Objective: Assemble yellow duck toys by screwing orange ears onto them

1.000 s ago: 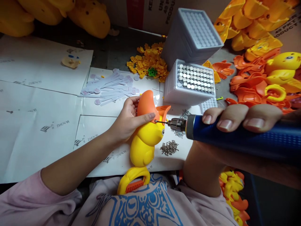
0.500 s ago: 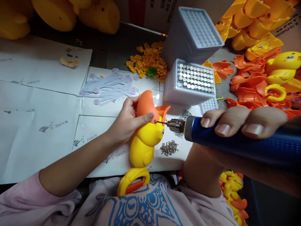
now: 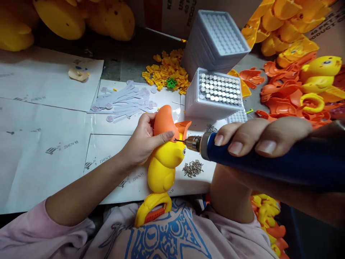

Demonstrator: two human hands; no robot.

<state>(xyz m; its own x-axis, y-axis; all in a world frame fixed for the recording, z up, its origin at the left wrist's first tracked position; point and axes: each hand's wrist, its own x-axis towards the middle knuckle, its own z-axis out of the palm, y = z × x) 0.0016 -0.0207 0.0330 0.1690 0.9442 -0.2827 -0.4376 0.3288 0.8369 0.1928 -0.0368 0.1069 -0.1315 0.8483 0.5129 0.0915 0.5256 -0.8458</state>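
Note:
A yellow plastic duck toy [image 3: 163, 166] with an orange beak [image 3: 165, 121] lies on white paper at the table's near edge. My left hand [image 3: 141, 141] is closed round its head and beak, thumb pressed along the beak's lower edge. My right hand [image 3: 258, 138] grips a blue electric screwdriver [image 3: 269, 160]. Its thin bit touches the duck's head just below the beak. A small heap of screws [image 3: 193, 168] lies right of the duck's body. The toy's yellow handle with an orange trigger [image 3: 152, 210] hangs over my lap.
Behind the duck stand a grey tray of round metal cells [image 3: 219, 92] and a stack of empty grey trays [image 3: 215, 39]. Small yellow parts [image 3: 167, 70] and white strips [image 3: 126, 102] lie beyond. Orange and yellow shells [image 3: 293, 82] pile up at the right; yellow bodies [image 3: 81, 18] line the back left.
The screwdriver has slid a little left, its bit pushed in closer to the duck's head. My left hand and the duck have barely shifted.

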